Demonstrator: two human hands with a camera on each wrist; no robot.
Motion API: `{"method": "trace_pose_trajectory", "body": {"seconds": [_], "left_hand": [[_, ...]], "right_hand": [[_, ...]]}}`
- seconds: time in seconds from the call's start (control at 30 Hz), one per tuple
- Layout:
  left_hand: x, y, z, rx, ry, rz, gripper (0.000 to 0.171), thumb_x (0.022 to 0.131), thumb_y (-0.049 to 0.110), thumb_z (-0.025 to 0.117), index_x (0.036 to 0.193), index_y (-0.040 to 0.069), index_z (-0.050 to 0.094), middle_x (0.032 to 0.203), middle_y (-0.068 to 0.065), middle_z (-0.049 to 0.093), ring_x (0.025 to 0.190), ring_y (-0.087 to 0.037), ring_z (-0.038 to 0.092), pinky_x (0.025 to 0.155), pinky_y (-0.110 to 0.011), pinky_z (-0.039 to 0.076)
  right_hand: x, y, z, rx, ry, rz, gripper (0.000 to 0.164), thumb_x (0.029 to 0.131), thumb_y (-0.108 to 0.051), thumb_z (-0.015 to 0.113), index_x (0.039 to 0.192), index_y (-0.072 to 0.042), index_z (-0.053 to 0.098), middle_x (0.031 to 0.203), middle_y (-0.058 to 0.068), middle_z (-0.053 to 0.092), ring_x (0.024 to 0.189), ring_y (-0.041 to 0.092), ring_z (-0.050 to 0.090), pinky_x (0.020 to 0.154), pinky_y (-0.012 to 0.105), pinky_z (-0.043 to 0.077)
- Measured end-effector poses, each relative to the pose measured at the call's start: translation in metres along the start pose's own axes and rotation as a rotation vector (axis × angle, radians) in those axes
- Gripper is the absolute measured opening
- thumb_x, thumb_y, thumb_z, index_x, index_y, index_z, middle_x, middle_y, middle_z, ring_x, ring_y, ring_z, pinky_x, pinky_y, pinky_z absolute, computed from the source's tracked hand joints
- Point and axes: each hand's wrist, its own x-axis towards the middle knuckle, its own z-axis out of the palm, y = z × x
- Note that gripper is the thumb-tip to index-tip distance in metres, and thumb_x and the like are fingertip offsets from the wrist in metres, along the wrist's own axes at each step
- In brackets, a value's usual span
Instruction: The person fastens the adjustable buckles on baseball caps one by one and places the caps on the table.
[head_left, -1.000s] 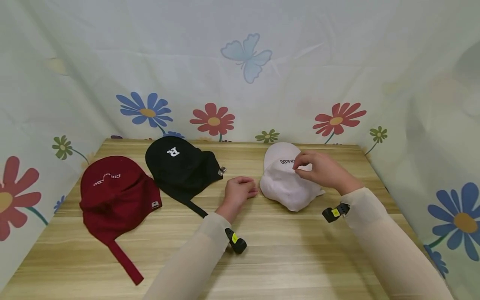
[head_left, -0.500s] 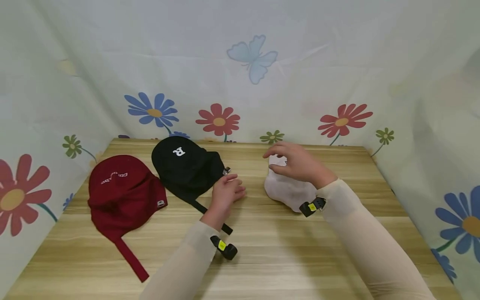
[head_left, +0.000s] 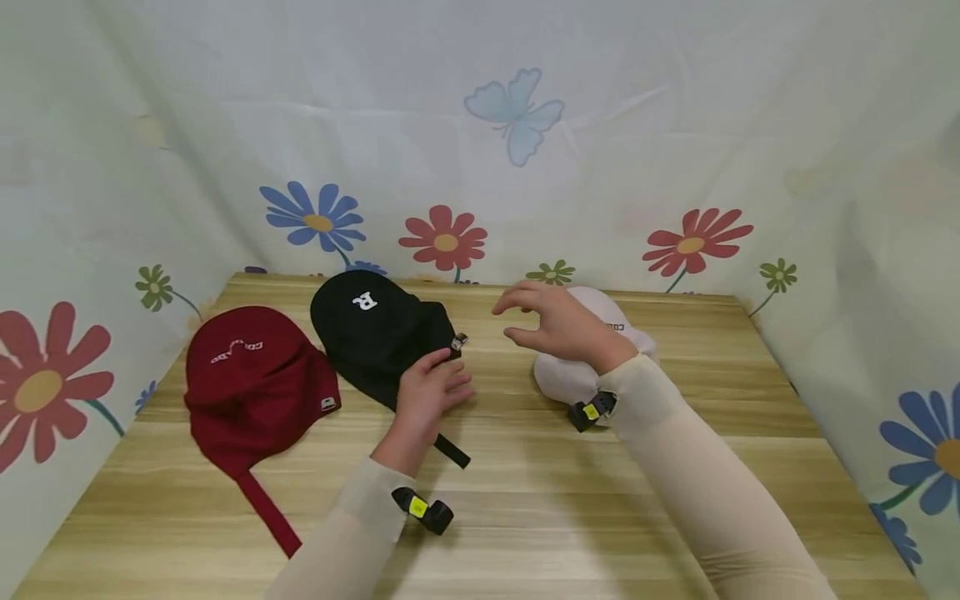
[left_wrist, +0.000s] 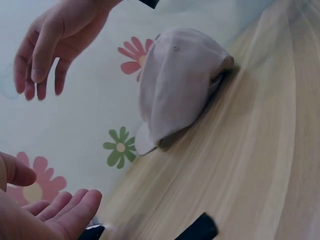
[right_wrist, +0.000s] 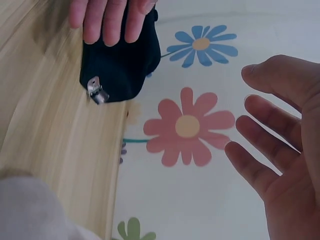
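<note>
My left hand point(head_left: 427, 396) hovers at the right part of a black cap point(head_left: 375, 333) with a white R, its fingers loosely spread and holding nothing. Whether it touches the cap, I cannot tell. The cap's metal buckle point(right_wrist: 97, 91) shows beyond those fingertips in the right wrist view. My right hand point(head_left: 562, 325) is raised between the black cap and a white cap point(left_wrist: 182, 82), fingers spread, with nothing in it. In the head view it partly covers the white cap, which sits upright on the table. At the left lies a dark red cap point(head_left: 255, 392), its strap pointing toward me.
The caps lie on a wood-grain table point(head_left: 525, 517). A pale curtain point(head_left: 375, 108) with printed flowers and a butterfly stands behind and on both sides of it. The black cap's strap point(head_left: 453, 451) extends under my left wrist. Each wrist wears a small black camera point(head_left: 432, 515).
My right hand has moved left from over the white cap toward the black cap. My left hand has shifted left to the black cap and its fingers have spread. The caps stay put.
</note>
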Motion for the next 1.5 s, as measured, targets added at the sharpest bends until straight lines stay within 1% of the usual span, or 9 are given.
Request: {"method": "trace_pose_trajectory", "body": {"seconds": [0.23, 0.43, 0.6, 0.73, 0.83, 0.97, 1.1, 1.27, 1.5], "left_hand": [[-0.004, 0.012, -0.022, -0.006, 0.024, 0.007, 0.040, 0.094, 0.015, 0.046, 0.132, 0.007, 0.042, 0.126, -0.021, 0.051, 0.114, -0.039, 0.052, 0.087, -0.045, 0.050], [-0.008, 0.021, -0.038, -0.049, 0.068, 0.023, 0.035, 0.094, 0.015, 0.044, 0.128, 0.006, 0.044, 0.121, -0.025, 0.052, 0.110, -0.041, 0.055, 0.084, -0.044, 0.051], [-0.010, 0.027, -0.048, -0.071, 0.095, 0.035, 0.034, 0.094, 0.016, 0.044, 0.126, 0.002, 0.043, 0.110, -0.021, 0.056, 0.103, -0.039, 0.059, 0.084, -0.046, 0.051], [-0.010, 0.032, -0.056, -0.095, 0.117, 0.048, 0.030, 0.095, 0.019, 0.043, 0.120, 0.002, 0.044, 0.096, -0.013, 0.059, 0.090, -0.034, 0.064, 0.084, -0.049, 0.050], [-0.011, 0.034, -0.064, -0.117, 0.138, 0.053, 0.026, 0.095, 0.019, 0.044, 0.116, 0.003, 0.045, 0.089, -0.011, 0.060, 0.081, -0.029, 0.066, 0.083, -0.050, 0.050], [-0.012, 0.035, -0.072, -0.147, 0.189, 0.068, 0.023, 0.095, 0.018, 0.043, 0.113, 0.005, 0.044, 0.086, -0.011, 0.057, 0.075, -0.028, 0.066, 0.081, -0.050, 0.051], [-0.013, 0.035, -0.080, -0.170, 0.229, 0.083, 0.021, 0.094, 0.016, 0.042, 0.113, 0.009, 0.040, 0.088, -0.012, 0.054, 0.075, -0.028, 0.065, 0.081, -0.050, 0.051], [-0.011, 0.032, -0.082, -0.187, 0.246, 0.077, 0.030, 0.094, 0.015, 0.042, 0.123, 0.010, 0.032, 0.090, -0.012, 0.051, 0.077, -0.028, 0.064, 0.081, -0.048, 0.052], [-0.010, 0.028, -0.092, -0.195, 0.278, 0.075, 0.045, 0.094, 0.015, 0.041, 0.135, 0.012, 0.024, 0.093, -0.011, 0.050, 0.080, -0.026, 0.064, 0.084, -0.045, 0.051]], "right_hand": [[0.016, -0.005, 0.012, 0.018, -0.001, 0.005, 0.028, 0.085, -0.030, 0.062, 0.113, -0.024, 0.059, 0.118, -0.006, 0.055, 0.108, 0.012, 0.052, 0.091, 0.035, 0.046], [0.032, -0.009, 0.024, 0.044, 0.011, -0.007, 0.029, 0.085, -0.031, 0.062, 0.112, -0.023, 0.059, 0.117, -0.006, 0.055, 0.108, 0.014, 0.051, 0.093, 0.034, 0.045], [0.044, -0.010, 0.035, 0.068, 0.008, -0.013, 0.030, 0.084, -0.029, 0.063, 0.113, -0.020, 0.060, 0.116, -0.004, 0.056, 0.109, 0.015, 0.052, 0.096, 0.034, 0.044], [0.055, -0.011, 0.045, 0.052, -0.005, -0.018, 0.031, 0.085, -0.031, 0.062, 0.114, -0.020, 0.059, 0.116, -0.006, 0.057, 0.107, 0.011, 0.052, 0.094, 0.031, 0.046], [0.064, -0.015, 0.052, 0.067, -0.028, -0.026, 0.032, 0.086, -0.031, 0.061, 0.115, -0.019, 0.059, 0.117, -0.005, 0.058, 0.107, 0.011, 0.052, 0.091, 0.031, 0.048], [0.075, -0.020, 0.061, 0.091, -0.053, -0.038, 0.031, 0.086, -0.028, 0.059, 0.115, -0.019, 0.059, 0.120, -0.004, 0.058, 0.110, 0.013, 0.052, 0.093, 0.032, 0.047], [0.085, -0.027, 0.072, 0.091, -0.062, -0.057, 0.029, 0.086, -0.027, 0.059, 0.114, -0.019, 0.060, 0.119, -0.004, 0.058, 0.111, 0.012, 0.052, 0.097, 0.030, 0.043], [0.094, -0.031, 0.081, 0.066, -0.070, -0.048, 0.028, 0.087, -0.026, 0.060, 0.114, -0.020, 0.060, 0.119, -0.005, 0.058, 0.113, 0.010, 0.051, 0.100, 0.027, 0.041], [0.112, -0.037, 0.096, -0.019, -0.091, -0.058, 0.028, 0.089, -0.028, 0.057, 0.116, -0.023, 0.058, 0.121, -0.006, 0.058, 0.116, 0.010, 0.050, 0.104, 0.027, 0.037]]}}
